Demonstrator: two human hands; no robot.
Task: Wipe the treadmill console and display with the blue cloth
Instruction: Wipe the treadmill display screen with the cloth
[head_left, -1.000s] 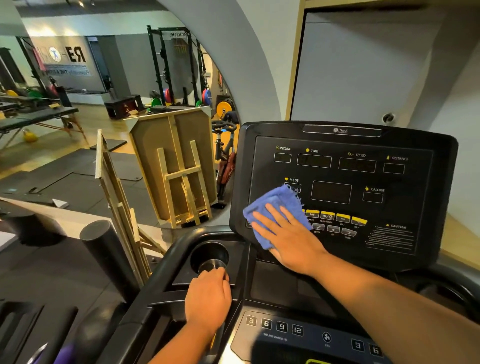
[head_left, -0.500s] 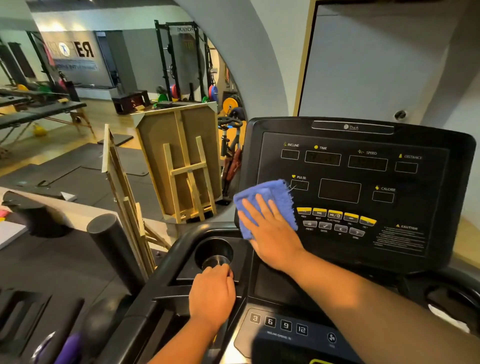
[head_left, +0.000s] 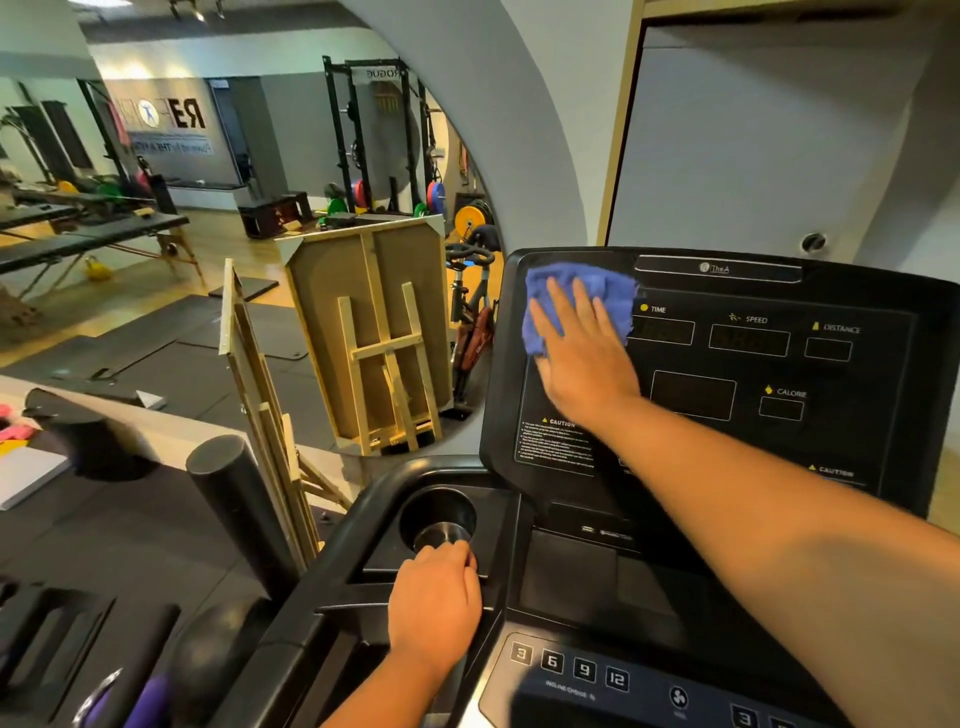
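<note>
The right hand's fingers (head_left: 558, 306) lie spread and flat, pressing the blue cloth (head_left: 576, 301) against the upper left corner of the treadmill display panel (head_left: 753, 364); the right hand (head_left: 584, 358) grips nothing, it only pins the cloth under palm and fingers. The cloth is bunched, its long axis running roughly left to right across the panel, with its left edge almost at the panel's left rim and its top edge just under the top rim. To the right of the cloth the panel is bare: the TIME, SPEED and DISTANCE windows run in a row, and the CALORIE window sits lower. Below the hand a caution label (head_left: 556, 441) shows on the panel's lower left. The forearm crosses the panel's lower right part, so what lies beneath it is hidden.

The left hand (head_left: 434, 608) rests curled on the console (head_left: 597, 587) edge, its fingers (head_left: 447, 558) bent over the near rim of the round cup holder (head_left: 436, 512); whether they clasp the rim or merely rest there is hard to tell. A row of incline buttons (head_left: 569, 665) sits just right of that wrist. Left of the treadmill stand wooden easels (head_left: 374, 332), well apart from the hands.
</note>
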